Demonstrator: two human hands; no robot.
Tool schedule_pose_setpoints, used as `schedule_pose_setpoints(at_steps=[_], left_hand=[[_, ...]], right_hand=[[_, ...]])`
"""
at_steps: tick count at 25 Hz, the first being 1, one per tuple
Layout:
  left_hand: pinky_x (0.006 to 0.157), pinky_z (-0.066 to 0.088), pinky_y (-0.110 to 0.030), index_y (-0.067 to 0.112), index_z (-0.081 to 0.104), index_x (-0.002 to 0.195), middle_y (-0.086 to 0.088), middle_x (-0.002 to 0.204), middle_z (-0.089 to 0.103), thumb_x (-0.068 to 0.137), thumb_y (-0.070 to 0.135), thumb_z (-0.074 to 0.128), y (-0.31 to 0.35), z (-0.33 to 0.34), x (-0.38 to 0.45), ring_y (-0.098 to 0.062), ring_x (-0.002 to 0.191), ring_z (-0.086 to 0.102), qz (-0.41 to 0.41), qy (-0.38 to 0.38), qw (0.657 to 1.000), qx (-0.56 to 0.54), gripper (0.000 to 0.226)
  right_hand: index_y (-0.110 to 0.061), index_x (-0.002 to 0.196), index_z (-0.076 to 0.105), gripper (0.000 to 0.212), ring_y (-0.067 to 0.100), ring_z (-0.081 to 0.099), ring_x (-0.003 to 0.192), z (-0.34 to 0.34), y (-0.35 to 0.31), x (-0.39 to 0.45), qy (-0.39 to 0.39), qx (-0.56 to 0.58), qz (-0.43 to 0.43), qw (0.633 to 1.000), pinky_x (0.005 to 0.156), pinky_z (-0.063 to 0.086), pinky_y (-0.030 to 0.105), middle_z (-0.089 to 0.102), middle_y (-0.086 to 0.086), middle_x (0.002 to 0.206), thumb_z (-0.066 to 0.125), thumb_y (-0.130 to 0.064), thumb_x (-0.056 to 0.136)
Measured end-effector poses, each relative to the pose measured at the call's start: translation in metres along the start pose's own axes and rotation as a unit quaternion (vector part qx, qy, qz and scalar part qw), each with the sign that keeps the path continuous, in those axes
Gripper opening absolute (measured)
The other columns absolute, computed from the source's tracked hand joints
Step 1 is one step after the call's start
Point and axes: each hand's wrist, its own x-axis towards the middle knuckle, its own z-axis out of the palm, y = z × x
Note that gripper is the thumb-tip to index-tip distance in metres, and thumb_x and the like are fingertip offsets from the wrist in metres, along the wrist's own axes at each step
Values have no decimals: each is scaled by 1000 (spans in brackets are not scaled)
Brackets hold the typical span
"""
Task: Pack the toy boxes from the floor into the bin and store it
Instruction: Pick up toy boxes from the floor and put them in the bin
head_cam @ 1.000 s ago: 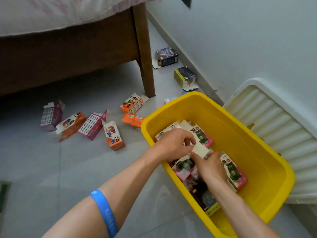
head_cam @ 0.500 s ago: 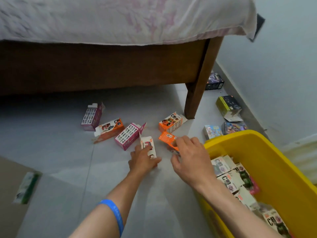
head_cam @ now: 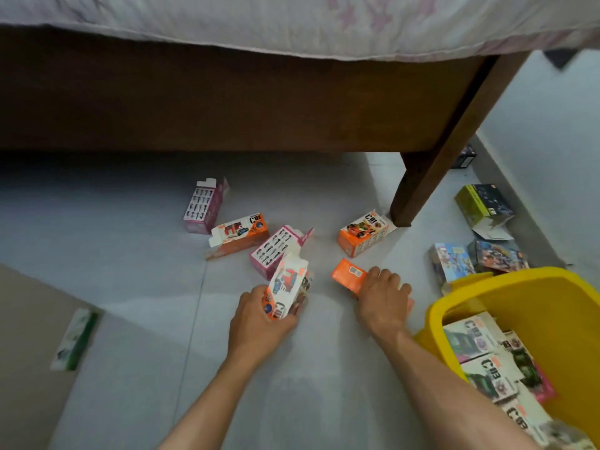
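My left hand [head_cam: 259, 323] grips a white and orange toy box [head_cam: 289, 284], tilted up off the floor. My right hand [head_cam: 383, 300] is closed over an orange toy box [head_cam: 347, 274] lying flat on the tiles. The yellow bin [head_cam: 526, 287] stands at the lower right with several toy boxes [head_cam: 487, 362] inside. More boxes lie on the floor: a pink one [head_cam: 204, 206], an orange one [head_cam: 240, 233], another pink one [head_cam: 276, 248] and an orange one [head_cam: 362, 233] by the bed leg.
A wooden bed frame [head_cam: 227, 102] with its leg [head_cam: 431, 170] spans the back. By the wall lie a green box [head_cam: 480, 203] and two colourful boxes [head_cam: 477, 258]. A brown cardboard sheet [head_cam: 29, 352] with a green packet [head_cam: 76, 339] lies at the left.
Both hands left the bin and reached to the floor. My left hand has lifted the white and orange box, and my right hand has closed on the flat orange box.
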Motion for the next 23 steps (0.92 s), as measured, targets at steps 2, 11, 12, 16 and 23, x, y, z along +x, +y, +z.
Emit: schedule_pose_setpoints(at_steps=[2, 11, 12, 16, 23], left_hand=[[82, 54, -39, 29, 59, 116, 3, 104, 59, 63, 37, 85, 10, -13, 2, -17, 92, 64, 20, 40, 997, -63, 60], [70, 56, -20, 30, 43, 119, 10, 111, 71, 68, 21, 86, 146, -48, -38, -11, 101, 70, 210, -107, 912, -336, 67], [74, 57, -21, 31, 41, 121, 11, 113, 70, 67, 22, 86, 162, -45, -48, -12, 105, 69, 233, -136, 905, -328, 71], [85, 56, -23, 45, 34, 134, 23, 119, 64, 72, 29, 85, 228, 6, -105, -6, 113, 64, 307, -296, 868, -255, 81], [88, 52, -24, 40, 34, 142, 18, 117, 69, 84, 39, 77, 257, 113, -199, -1, 105, 66, 273, -496, 818, -106, 73]], right_hand=[[-11, 121, 56, 46, 32, 59, 111, -14, -3, -3, -27, 249, 44, 967, 92, 47, 43, 62, 12, 121, 58, -45, 91], [-15, 124, 63, 37, 29, 70, 105, -142, 35, -49, -30, 883, 27, 468, 93, 55, 51, 72, 13, 117, 43, -39, 103], [-12, 128, 60, 41, 31, 68, 109, -147, 58, -57, -29, 887, 30, 460, 96, 52, 54, 70, 15, 119, 43, -39, 103], [-16, 127, 65, 55, 29, 69, 108, -144, 179, -98, -2, 884, 29, 467, 87, 53, 45, 72, 11, 118, 43, -56, 96], [-19, 116, 74, 54, 31, 71, 104, -88, 315, -194, 31, 905, 111, 409, 69, 61, 38, 72, 14, 118, 44, -59, 95]])
